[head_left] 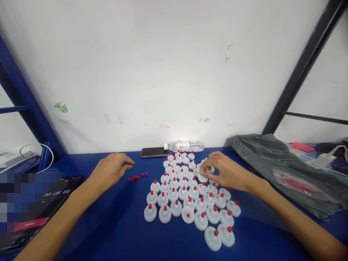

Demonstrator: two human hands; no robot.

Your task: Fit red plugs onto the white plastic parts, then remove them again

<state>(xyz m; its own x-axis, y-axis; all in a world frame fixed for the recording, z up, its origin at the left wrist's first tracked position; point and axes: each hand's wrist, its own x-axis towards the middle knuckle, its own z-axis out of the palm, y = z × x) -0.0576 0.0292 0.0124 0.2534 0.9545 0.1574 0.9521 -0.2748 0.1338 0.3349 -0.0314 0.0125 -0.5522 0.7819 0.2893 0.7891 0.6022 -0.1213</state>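
Blue tabletop (114, 217) lies open below the left hand (115, 167).

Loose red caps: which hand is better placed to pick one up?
Left, I'd judge. The left hand is close beside the loose red caps, finger and thumb slightly apart; the right hand is farther off, among the white discs.

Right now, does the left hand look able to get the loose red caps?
Probably yes: the left hand hovers close beside the loose red caps, nothing visible blocks the way, and the right hand is apart, over the white lids.
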